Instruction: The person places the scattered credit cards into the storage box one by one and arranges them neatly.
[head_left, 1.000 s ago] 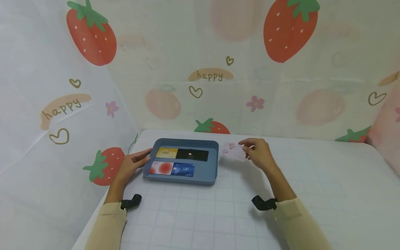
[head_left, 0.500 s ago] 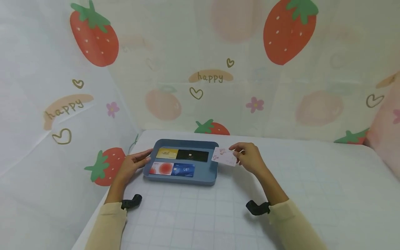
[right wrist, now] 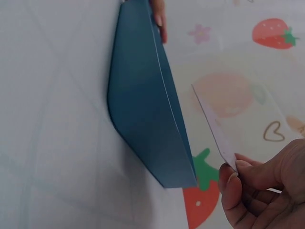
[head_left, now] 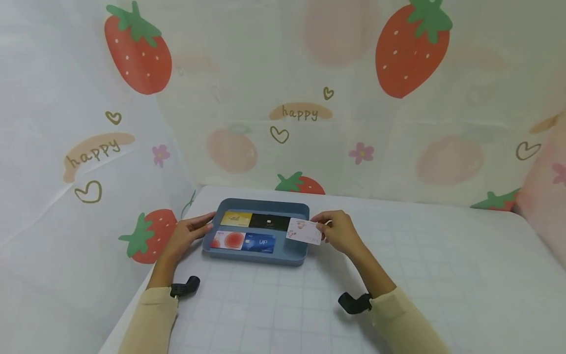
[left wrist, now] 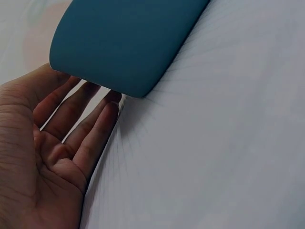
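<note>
A shallow blue tray (head_left: pixel 289 251) lies on the table, with cards in two rows inside it. Its upper row holds a gold card (head_left: pixel 236 219) beside a black card (head_left: pixel 269 221); below are a red-and-white card (head_left: pixel 228 240) and a blue VIP card (head_left: pixel 258 243). My right hand (head_left: pixel 341 232) pinches a pale pink-patterned card (head_left: pixel 304 231) by its right end. In the right wrist view this card (right wrist: pixel 215 126) hangs above the tray's rim, apart from it. With fairly straight fingers, my left hand (left wrist: pixel 62 138) touches the tray's left end.
A white cloth with a faint grid covers the table (head_left: pixel 247 305). Behind it hangs a curtain (head_left: pixel 398 123) printed with strawberries, hearts and flowers. Black wrist cameras sit on the left wrist (head_left: pixel 185 286) and the right wrist (head_left: pixel 355 303).
My right hand has carried the pale card leftward from beside the tray to over its right side, where it overlaps the black card's end from this angle. The left hand stays at the tray.
</note>
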A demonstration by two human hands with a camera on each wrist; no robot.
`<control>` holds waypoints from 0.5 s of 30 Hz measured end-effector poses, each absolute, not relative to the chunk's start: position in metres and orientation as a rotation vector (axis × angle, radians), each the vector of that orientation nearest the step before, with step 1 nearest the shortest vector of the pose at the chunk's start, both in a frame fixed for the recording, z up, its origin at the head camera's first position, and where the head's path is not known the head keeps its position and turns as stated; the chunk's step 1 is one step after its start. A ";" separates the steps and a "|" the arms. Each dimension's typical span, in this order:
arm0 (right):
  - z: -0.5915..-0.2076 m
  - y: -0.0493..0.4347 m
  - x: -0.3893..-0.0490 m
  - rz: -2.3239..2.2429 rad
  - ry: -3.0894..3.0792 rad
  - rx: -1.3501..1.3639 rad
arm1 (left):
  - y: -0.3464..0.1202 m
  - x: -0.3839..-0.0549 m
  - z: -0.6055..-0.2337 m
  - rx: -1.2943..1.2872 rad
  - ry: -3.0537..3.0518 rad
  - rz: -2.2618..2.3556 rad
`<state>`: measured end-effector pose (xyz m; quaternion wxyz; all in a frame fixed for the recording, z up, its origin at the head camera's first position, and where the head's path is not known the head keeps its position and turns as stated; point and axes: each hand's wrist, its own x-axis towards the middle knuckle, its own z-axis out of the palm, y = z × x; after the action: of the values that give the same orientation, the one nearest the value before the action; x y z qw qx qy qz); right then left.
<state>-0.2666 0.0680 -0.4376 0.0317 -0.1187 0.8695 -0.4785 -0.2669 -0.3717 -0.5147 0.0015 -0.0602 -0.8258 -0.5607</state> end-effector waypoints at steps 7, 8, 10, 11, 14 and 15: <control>-0.434 0.057 -0.265 -1.459 2.664 -0.416 | -0.373 -0.270 -0.515 -0.170 -2.602 -1.757; -0.434 0.055 -0.265 -1.452 2.663 -0.412 | -0.373 -0.270 -0.516 -0.166 -2.604 -1.758; -0.433 0.053 -0.266 -1.440 2.663 -0.406 | -0.372 -0.270 -0.516 -0.161 -2.604 -1.761; -0.433 0.052 -0.266 -1.435 2.662 -0.405 | -0.372 -0.270 -0.516 -0.158 -2.604 -1.763; -0.433 0.049 -0.267 -1.421 2.653 -0.411 | -0.371 -0.269 -0.515 -0.153 -2.607 -1.762; -0.434 0.047 -0.268 -1.414 2.651 -0.416 | -0.371 -0.268 -0.515 -0.154 -2.607 -1.759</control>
<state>-0.2681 0.0474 -0.4341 0.0539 -0.1369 0.8727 -0.4655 -0.2682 -0.3711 -0.5147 -0.0036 -0.0488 -0.8280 -0.5587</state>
